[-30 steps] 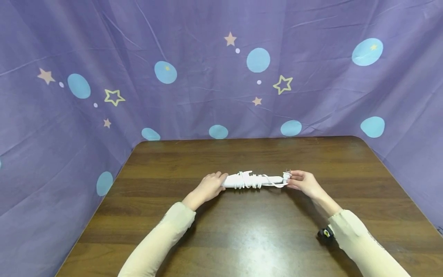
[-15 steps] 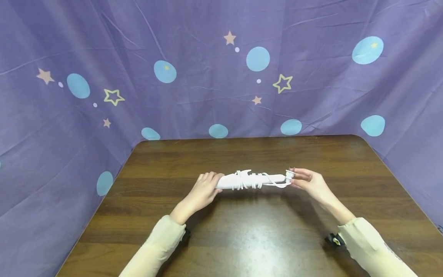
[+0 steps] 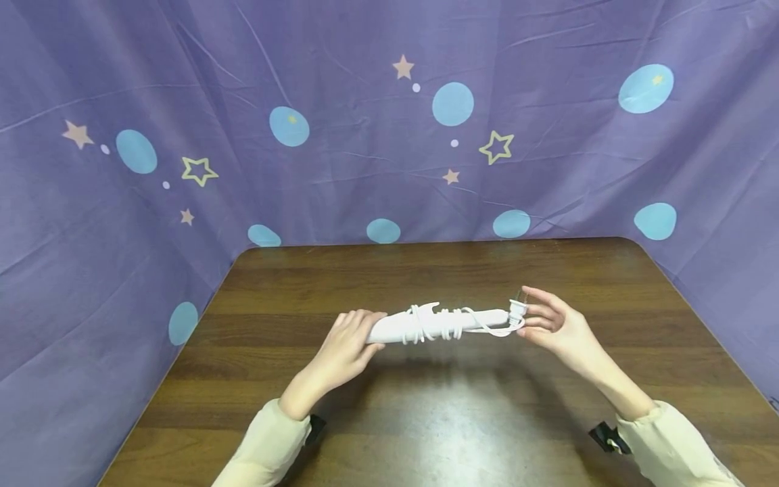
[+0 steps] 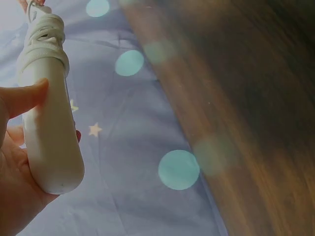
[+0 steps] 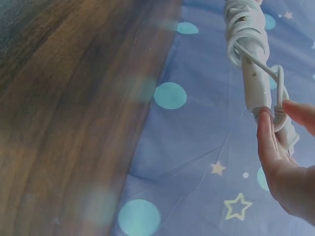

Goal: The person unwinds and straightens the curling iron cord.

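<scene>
A white hair styling iron (image 3: 389,329) is held level over the table, its white cord (image 3: 449,325) wound several times round its middle. My left hand (image 3: 339,348) grips the thick rounded end; in the left wrist view the thumb lies along the iron's body (image 4: 53,132) and the fingers wrap beneath. At the narrow end, my right hand (image 3: 569,331) pinches the two-pin plug (image 3: 517,311) between thumb and fingers. The right wrist view shows that thumb at the cord loop beside the plug (image 5: 288,135), with fingers against the iron's tip. Part of the plug is hidden there.
The dark brown wooden table (image 3: 389,277) spreads under both hands. A purple curtain (image 3: 353,176) with blue dots and stars hangs behind and at the sides. Black wrist devices (image 3: 608,438) show below the pale sleeves (image 3: 675,439).
Both hands have come nearer to me with the iron, and it has shifted slightly left at the thick end. The right hand has moved right with the plug, whose pins now show more.
</scene>
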{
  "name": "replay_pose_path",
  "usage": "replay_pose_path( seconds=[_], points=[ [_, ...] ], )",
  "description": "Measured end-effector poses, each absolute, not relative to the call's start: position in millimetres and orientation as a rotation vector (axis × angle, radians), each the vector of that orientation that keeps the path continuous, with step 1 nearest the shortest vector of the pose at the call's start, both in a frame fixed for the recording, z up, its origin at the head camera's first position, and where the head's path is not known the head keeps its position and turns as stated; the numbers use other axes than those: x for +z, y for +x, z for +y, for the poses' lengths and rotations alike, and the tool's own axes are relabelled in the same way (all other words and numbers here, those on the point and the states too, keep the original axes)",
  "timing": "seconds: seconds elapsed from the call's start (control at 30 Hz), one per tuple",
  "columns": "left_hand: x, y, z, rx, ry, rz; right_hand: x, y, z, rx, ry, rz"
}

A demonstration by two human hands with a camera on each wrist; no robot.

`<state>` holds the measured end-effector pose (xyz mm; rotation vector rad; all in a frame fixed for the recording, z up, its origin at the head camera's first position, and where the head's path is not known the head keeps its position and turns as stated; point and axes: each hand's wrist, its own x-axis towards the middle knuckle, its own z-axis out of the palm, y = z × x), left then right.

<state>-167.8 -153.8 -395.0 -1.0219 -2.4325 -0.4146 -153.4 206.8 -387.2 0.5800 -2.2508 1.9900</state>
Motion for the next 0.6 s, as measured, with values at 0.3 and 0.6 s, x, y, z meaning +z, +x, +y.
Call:
replay_pose_path(
  seconds=[0.3,0.6],
  points=[
    [-389.3,-156.7,-155.0,-0.454,-1.037,-2.354,-379.1,-138.4,200.5,1.541,0.571,-2.334],
    [-385.5,-151.5,-156.6,-0.459,-1.039,-2.342,-377.9,-138.2,197.5,1.198,0.696,-2.251]
  ],
)
